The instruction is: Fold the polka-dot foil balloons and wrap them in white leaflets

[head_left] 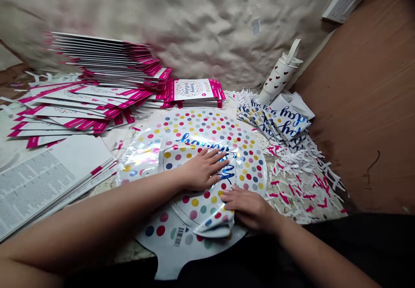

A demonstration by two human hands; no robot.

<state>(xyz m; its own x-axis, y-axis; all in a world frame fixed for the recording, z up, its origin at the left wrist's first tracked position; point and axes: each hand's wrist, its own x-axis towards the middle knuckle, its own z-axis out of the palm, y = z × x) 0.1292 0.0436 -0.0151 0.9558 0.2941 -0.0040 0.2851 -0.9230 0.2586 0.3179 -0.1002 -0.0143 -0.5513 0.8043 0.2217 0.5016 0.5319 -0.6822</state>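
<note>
A flat foil balloon (246, 150) with coloured dots and blue lettering lies in front of me, its tail hanging over the table's near edge. On top of it lies a folded foil balloon (194, 201) with the same dots. My left hand (205, 169) rests palm down on the folded layer, fingers stretched out and slightly spread. My right hand (251, 208) is at the right side of the fold, its fingers close together and curled over the foil edge; its thumb is hidden. Near the fold's bottom a barcode (179, 236) shows.
Pink-and-white printed packets (110, 63) form a tall, leaning stack at the back left, beside a smaller packet pile (194, 90). Printed sheets (48, 175) lie left. At right are folded foil balloons (282, 124), a white tumbler (279, 76) with hearts, and paper shreds (298, 184).
</note>
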